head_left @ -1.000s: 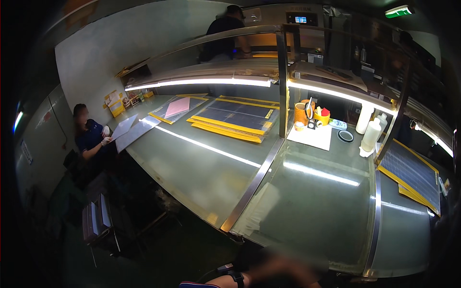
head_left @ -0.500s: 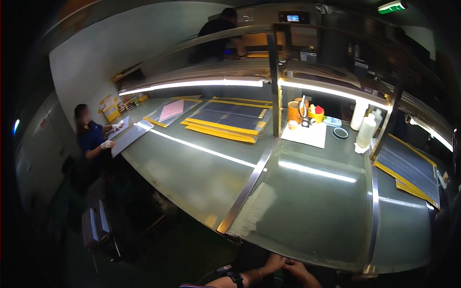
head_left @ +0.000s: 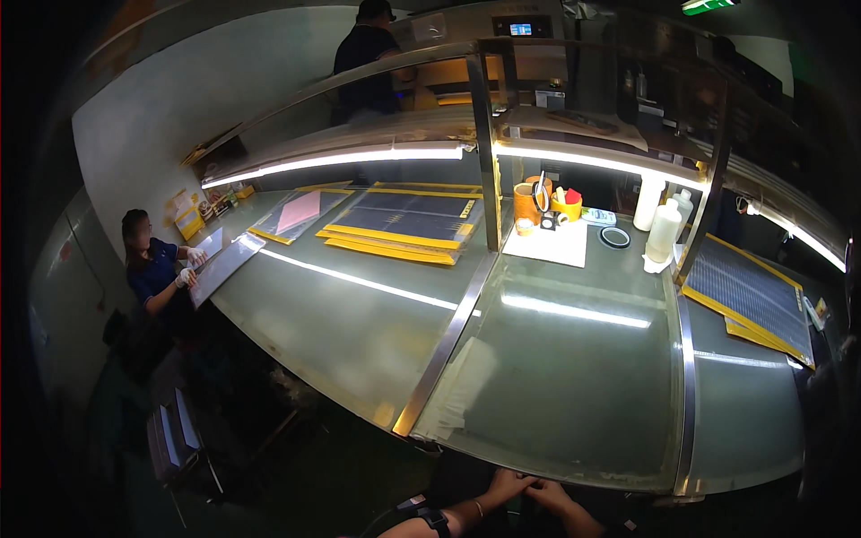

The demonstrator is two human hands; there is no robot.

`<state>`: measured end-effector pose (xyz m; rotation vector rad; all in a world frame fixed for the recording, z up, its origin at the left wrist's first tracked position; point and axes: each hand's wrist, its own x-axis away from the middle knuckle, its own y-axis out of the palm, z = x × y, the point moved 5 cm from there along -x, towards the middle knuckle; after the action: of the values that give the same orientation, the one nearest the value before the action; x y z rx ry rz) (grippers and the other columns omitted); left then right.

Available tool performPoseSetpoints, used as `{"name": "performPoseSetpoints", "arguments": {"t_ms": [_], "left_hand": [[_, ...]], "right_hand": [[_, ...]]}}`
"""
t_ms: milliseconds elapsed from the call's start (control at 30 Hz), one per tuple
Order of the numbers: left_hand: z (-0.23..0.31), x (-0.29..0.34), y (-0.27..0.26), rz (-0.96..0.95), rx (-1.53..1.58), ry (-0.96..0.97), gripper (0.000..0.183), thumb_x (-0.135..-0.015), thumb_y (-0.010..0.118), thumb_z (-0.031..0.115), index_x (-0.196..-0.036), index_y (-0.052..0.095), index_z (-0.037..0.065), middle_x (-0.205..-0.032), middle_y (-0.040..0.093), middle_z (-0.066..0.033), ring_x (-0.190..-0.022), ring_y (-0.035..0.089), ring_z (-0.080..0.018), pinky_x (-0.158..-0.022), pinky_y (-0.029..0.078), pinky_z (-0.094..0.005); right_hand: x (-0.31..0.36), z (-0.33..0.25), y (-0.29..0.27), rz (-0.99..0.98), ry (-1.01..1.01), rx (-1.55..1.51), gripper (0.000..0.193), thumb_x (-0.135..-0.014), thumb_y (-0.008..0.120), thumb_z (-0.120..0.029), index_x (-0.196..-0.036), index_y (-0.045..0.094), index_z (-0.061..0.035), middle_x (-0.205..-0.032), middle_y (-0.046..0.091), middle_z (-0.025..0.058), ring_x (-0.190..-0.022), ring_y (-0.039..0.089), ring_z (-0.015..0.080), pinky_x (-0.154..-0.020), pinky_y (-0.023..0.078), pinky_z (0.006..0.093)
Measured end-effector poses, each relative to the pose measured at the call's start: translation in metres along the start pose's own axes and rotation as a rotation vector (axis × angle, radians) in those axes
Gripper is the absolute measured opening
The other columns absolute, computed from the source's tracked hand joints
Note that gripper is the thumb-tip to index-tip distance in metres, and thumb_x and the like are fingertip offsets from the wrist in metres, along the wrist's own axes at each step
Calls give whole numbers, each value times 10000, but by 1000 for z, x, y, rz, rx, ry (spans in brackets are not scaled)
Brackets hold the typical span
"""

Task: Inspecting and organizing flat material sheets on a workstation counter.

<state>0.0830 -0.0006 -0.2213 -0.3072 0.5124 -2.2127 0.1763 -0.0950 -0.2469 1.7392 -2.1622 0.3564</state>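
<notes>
Grey-green bench, 2 bare hands together at its front edge

The person's bare left hand [head_left: 507, 484], with a black strap [head_left: 437, 522] near its wrist, and bare right hand [head_left: 549, 493] come together just beside the front edge of the glossy grey-green bench [head_left: 574, 394]. Their fingers bend inward; whether they grasp something small or nothing, I cannot tell. The bench lies directly before them, crossed by 2 shiny metal strips [head_left: 448, 341]. Near its back edge, a flat white rectangular sheet [head_left: 567, 254] carries an orange-brown cylindrical container [head_left: 526, 204] and a round yellow cup [head_left: 566, 212]. Whitish plastic bottles [head_left: 663, 233] stand to their right. Dark yellow-bordered panels [head_left: 749, 291] lie toward the right end. At the left end, a co-worker [head_left: 158, 276] in white gloves [head_left: 186, 278] handles a pale flat panel [head_left: 222, 271].
</notes>
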Motion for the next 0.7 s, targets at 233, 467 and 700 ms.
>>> {"name": "performPoseSetpoints", "arguments": {"t_ms": [233,467,700], "left_hand": [[-9,0,6,-152,-71,-245,433,-760,615,332,-1076,571,39,-1049,589,-190,-978,555,-347,-848,438,-384],[1,-1,-1,-115,-98,-169,378,-760,604,303,-1027,585,35,-962,607,-181,-898,571,-344,-793,450,-396],[-5,3,9,-162,-13,-111,414,-737,639,327,-1029,590,37,-943,615,-170,-861,585,-303,-774,458,-381]], "right_hand": [[-9,22,-6,62,-3,167,367,-785,649,-198,-1078,572,10,-990,621,62,-870,557,108,-770,437,254],[0,5,-1,54,25,96,398,-801,638,-217,-1109,551,21,-1011,616,69,-906,554,121,-789,434,260],[0,7,-1,22,56,94,416,-810,593,-148,-1185,496,5,-1128,564,93,-1035,514,162,-880,401,281]]}}
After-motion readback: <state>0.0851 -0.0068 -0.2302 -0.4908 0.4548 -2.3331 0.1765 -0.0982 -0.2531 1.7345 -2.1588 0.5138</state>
